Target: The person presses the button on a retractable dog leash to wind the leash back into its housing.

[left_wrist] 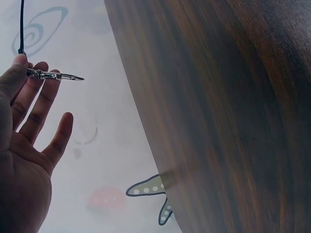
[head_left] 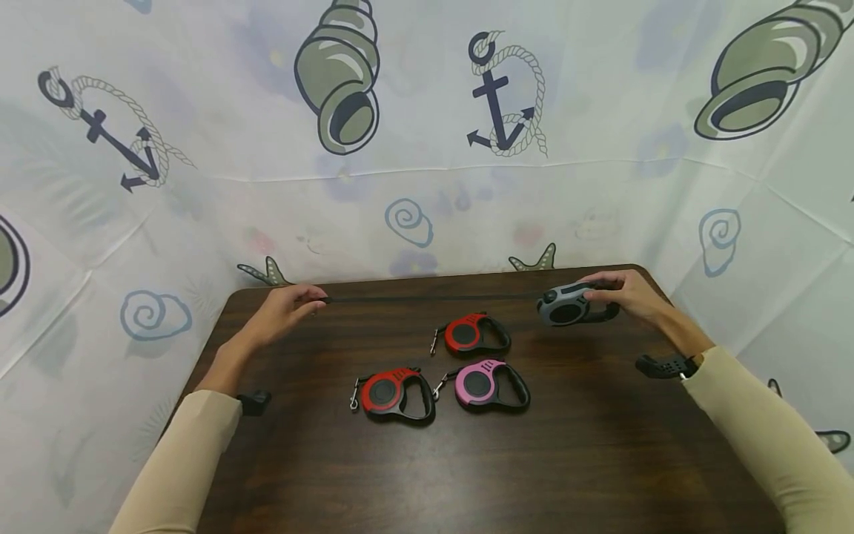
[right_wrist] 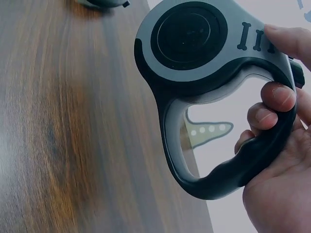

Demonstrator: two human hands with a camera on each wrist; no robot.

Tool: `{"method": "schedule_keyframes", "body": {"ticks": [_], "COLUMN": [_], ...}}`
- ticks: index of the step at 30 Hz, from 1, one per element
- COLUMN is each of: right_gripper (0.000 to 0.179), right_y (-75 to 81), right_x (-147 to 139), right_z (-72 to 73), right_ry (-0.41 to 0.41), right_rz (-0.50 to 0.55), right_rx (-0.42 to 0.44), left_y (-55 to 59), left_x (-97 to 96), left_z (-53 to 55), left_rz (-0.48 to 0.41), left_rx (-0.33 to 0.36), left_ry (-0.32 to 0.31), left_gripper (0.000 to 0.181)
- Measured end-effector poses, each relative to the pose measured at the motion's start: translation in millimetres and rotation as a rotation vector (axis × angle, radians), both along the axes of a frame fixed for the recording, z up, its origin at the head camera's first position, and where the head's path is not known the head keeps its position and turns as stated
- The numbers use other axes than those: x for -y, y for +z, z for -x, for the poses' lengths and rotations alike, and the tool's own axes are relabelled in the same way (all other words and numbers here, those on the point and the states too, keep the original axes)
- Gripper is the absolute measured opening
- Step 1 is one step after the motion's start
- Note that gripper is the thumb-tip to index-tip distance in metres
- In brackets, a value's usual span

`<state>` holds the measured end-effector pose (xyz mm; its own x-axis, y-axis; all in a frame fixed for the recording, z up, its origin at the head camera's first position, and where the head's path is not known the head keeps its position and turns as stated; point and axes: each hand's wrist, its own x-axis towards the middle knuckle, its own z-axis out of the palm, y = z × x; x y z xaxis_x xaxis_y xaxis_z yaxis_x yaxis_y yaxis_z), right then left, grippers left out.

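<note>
My right hand (head_left: 623, 293) grips the handle of a grey and black retractable dog leash (right_wrist: 189, 43), its fingers through the loop in the right wrist view. From the leash a dark cord (head_left: 427, 298) runs taut across to the left. Its end is pinched by my left hand (head_left: 288, 310) between thumb and forefinger; a silver clip (left_wrist: 56, 75) sticks out there in the left wrist view. On the table between and below the hands lie a red leash (head_left: 465, 334), a second red leash (head_left: 383, 393) and a pink leash (head_left: 477, 384), each with a metal clip at its left.
The dark wooden table (head_left: 534, 467) has rounded back corners. Behind it and at both sides hangs a pale cloth (head_left: 427, 200) printed with shells, anchors and starfish. Dark wrist bands (head_left: 667, 366) sit on both forearms.
</note>
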<state>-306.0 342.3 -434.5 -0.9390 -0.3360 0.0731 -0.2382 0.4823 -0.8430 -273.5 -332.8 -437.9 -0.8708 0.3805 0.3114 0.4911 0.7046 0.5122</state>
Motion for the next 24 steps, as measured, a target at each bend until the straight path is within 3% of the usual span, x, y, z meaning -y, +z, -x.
{"method": "schedule_keyframes", "body": {"ticks": [24], "right_gripper": [0.037], "right_y": [3.0], "right_x": [29], "right_z": [-2.7], "right_ry": [0.09], "right_rz": [0.057], "right_rx": [-0.08], "left_y": [-0.4], "left_x": [-22.8], "left_z": [2.5], "left_rz": [-0.035], "left_rx": [0.004], "left_ry": [-0.052], "left_gripper": [0.016]}}
